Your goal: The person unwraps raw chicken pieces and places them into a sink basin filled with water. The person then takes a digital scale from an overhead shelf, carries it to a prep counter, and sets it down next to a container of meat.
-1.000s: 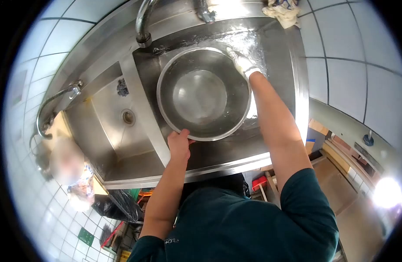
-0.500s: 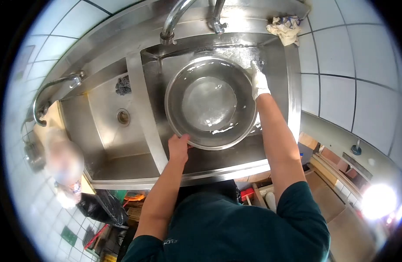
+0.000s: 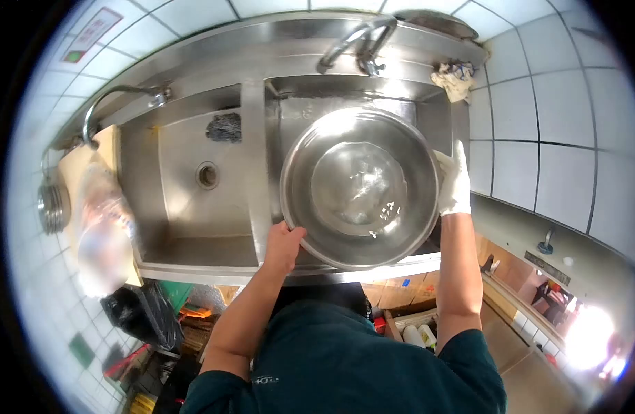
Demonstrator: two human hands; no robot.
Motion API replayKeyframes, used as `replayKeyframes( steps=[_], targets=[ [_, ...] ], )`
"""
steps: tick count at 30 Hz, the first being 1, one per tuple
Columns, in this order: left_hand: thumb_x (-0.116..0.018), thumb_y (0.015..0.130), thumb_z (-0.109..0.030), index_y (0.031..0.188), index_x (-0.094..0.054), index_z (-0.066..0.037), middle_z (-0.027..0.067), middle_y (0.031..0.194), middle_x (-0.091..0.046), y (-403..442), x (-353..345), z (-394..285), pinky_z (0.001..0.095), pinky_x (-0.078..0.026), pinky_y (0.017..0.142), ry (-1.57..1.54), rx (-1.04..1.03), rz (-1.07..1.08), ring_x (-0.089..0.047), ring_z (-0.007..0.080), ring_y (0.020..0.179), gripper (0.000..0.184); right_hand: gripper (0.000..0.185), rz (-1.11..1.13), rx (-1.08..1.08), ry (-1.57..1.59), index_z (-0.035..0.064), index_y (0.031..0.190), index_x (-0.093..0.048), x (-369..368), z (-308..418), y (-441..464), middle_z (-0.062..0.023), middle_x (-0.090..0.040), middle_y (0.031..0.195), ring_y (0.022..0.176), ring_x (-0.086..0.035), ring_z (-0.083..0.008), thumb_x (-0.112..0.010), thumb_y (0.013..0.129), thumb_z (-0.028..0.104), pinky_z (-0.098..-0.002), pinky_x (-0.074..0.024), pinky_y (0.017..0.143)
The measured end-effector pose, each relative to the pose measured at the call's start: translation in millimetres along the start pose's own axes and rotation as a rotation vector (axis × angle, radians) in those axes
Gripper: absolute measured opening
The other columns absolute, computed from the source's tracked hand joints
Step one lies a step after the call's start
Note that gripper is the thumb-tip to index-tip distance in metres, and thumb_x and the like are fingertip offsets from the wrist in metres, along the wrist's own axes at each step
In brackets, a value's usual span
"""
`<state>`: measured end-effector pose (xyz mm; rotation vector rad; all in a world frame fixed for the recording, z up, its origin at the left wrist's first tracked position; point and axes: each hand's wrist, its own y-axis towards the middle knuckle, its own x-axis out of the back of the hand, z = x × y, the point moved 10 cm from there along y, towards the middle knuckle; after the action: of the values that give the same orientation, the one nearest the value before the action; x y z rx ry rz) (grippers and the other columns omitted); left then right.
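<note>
A large round metal basin (image 3: 360, 238) with some clear liquid in its bottom is in or just above the right sink (image 3: 290, 103). My bare left hand (image 3: 284, 247) grips the basin's rim at the lower left, thumb over the edge. On the basin's right side is my right hand (image 3: 455, 182), in a white glove, with the thumb at the rim and the other fingers pointing up along the outer wall. The undersides of both hands' grips are hidden.
The left sink (image 3: 193, 145) has a drain and a dark scouring pad (image 3: 224, 127). Two faucets (image 3: 124, 90) (image 3: 359, 48) stand behind the sinks. A crumpled cloth (image 3: 455, 79) lies at the back right corner. A plastic bag (image 3: 105, 221) rests on a board at the left.
The basin has come closer to me and to the sink's front edge, with both hands still on it. The view has shifted, and the liquid's reflections differ.
</note>
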<state>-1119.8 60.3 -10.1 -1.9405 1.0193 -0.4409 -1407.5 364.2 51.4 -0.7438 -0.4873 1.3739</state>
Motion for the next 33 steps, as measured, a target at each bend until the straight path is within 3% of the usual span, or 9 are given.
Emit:
replayKeyframes(
  steps=[2,6,13,15,16,21,27,30,33],
  targets=[
    [-0.066,0.087,0.000,0.105,-0.070,0.010,0.0141,0.095,-0.073,-14.9,18.2,-6.5,0.0340,-0.056,0.069,0.034,-0.004,0.010,-0.070,0.0224,0.081,0.021,0.085,0.065,0.027,0.044,-0.0133,0.132,-0.060,-13.0,5.4,-21.5,-0.0213,-0.069,0.123,0.111,-0.065,-0.0264,-0.052,0.100,0.066,-0.0366,-0.0508,0.101],
    [-0.065,0.086,0.000,0.097,-0.071,0.007,0.0100,0.085,-0.071,-46.3,61.4,-26.6,0.0327,-0.054,0.063,-0.024,-0.054,-0.012,-0.067,0.0182,0.072,0.014,0.082,0.126,0.077,0.012,-0.0125,0.130,-0.061,-55.8,13.6,-81.3,-0.0200,-0.070,0.119,0.108,-0.065,-0.0249,-0.053,0.101,0.064,-0.0355,-0.0511,0.099],
    [-0.064,0.084,0.002,0.096,-0.071,0.009,0.0110,0.084,-0.071,-89.7,162.5,-78.6,0.0328,-0.054,0.065,-0.063,-0.164,-0.023,-0.067,0.0187,0.073,0.015,0.082,0.175,0.151,-0.144,-0.0093,0.127,-0.065,-158.3,-3.8,-159.7,-0.0167,-0.072,0.114,0.103,-0.066,-0.0224,-0.048,0.101,0.067,-0.0318,-0.0505,0.097],
    [-0.064,0.084,0.002,0.096,-0.072,0.009,0.0110,0.085,-0.072,-98.3,201.5,-92.1,0.0324,-0.054,0.065,-0.074,-0.204,-0.046,-0.067,0.0184,0.073,0.017,0.088,0.207,0.158,-0.179,-0.0106,0.132,-0.062,-192.2,-16.0,-167.7,-0.0193,-0.069,0.124,0.111,-0.065,-0.0249,-0.045,0.100,0.069,-0.0345,-0.0472,0.103],
    [-0.064,0.083,0.002,0.097,-0.072,0.009,0.0110,0.085,-0.072,-97.8,222.9,-91.9,0.0321,-0.054,0.065,-0.090,-0.227,-0.055,-0.067,0.0182,0.073,0.017,0.091,0.224,0.157,-0.199,-0.0113,0.135,-0.060,-209.4,-27.9,-166.4,-0.0206,-0.068,0.129,0.114,-0.064,-0.0261,-0.044,0.100,0.071,-0.0359,-0.0456,0.106],
    [-0.064,0.083,0.001,0.097,-0.073,0.010,0.0112,0.084,-0.073,-102.9,318.9,-104.2,0.0314,-0.053,0.066,-0.072,-0.257,-0.122,-0.067,0.0176,0.072,0.019,0.087,0.290,0.069,-0.245,-0.0086,0.129,-0.066,-302.5,-86.0,-157.5,-0.0168,-0.073,0.119,0.108,-0.065,-0.0229,-0.042,0.101,0.070,-0.0315,-0.0466,0.101],
    [-0.063,0.083,-0.001,0.100,-0.073,0.009,0.0106,0.084,-0.073,-63.2,409.5,-88.0,0.0320,-0.055,0.064,-0.114,-0.271,-0.171,-0.069,0.0192,0.072,0.022,0.080,0.268,-0.030,-0.261,-0.0082,0.123,-0.069,-397.1,-160.7,-141.3,-0.0169,-0.073,0.115,0.103,-0.066,-0.0238,-0.053,0.099,0.066,-0.0353,-0.0502,0.097],
    [-0.063,0.082,-0.001,0.102,-0.072,0.007,0.0104,0.088,-0.074,-40.8,439.6,-84.9,0.0322,-0.056,0.064,-0.166,-0.236,-0.201,-0.070,0.0201,0.074,0.023,0.078,0.448,-0.061,-0.264,-0.0080,0.121,-0.069,-444.1,-181.0,-134.0,-0.0159,-0.073,0.112,0.098,-0.066,-0.0232,-0.054,0.099,0.065,-0.0360,-0.0527,0.092],
    [-0.064,0.082,-0.002,0.103,-0.072,0.005,0.0106,0.091,-0.074,-7.7,463.2,-68.7,0.0321,-0.057,0.065,-0.172,-0.222,-0.198,-0.071,0.0200,0.076,0.024,0.079,0.350,-0.033,-0.374,-0.0088,0.120,-0.069,-457.8,-205.0,-96.8,-0.0139,-0.073,0.109,0.095,-0.066,-0.0217,-0.055,0.099,0.066,-0.0350,-0.0534,0.089]
  ],
)
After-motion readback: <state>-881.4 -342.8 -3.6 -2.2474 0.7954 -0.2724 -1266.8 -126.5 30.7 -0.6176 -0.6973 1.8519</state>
